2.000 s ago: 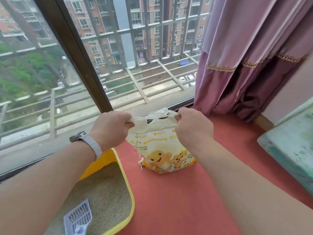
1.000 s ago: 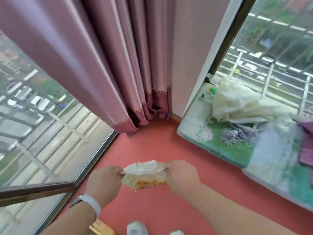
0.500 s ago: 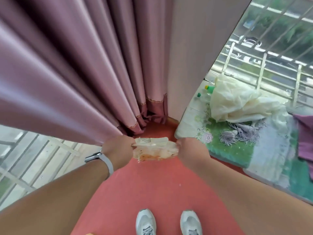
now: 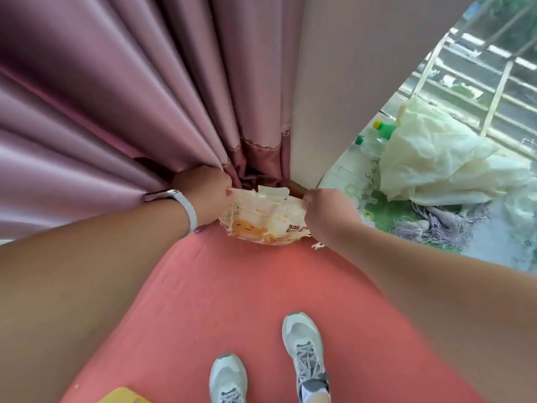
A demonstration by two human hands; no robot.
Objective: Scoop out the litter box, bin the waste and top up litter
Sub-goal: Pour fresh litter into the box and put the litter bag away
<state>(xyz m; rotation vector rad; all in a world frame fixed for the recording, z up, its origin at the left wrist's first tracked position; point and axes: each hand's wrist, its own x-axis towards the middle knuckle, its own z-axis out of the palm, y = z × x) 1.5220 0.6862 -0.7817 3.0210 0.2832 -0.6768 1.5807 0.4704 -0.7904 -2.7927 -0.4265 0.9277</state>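
A white and yellow litter bag (image 4: 263,216) with cartoon cats sits low in the corner by the curtain, its base near the red floor. My left hand (image 4: 203,193), with a white watch strap at the wrist, grips the bag's top left edge. My right hand (image 4: 325,213) pinches the top right edge. A yellow corner of the litter box (image 4: 125,397) shows at the bottom edge; the scoop and the litter are out of view.
Pink curtains (image 4: 116,97) hang close on the left and ahead. A pale wall (image 4: 348,68) stands behind the bag. To the right lies a green floral mat (image 4: 377,210) with a cream plastic sheet (image 4: 441,164) and bottles (image 4: 374,135). My shoes (image 4: 305,356) stand on the red floor (image 4: 247,301).
I have turned from the window and the litter box towards the curtain corner, carrying the bag in both hands. The bag has come down low by the wall.
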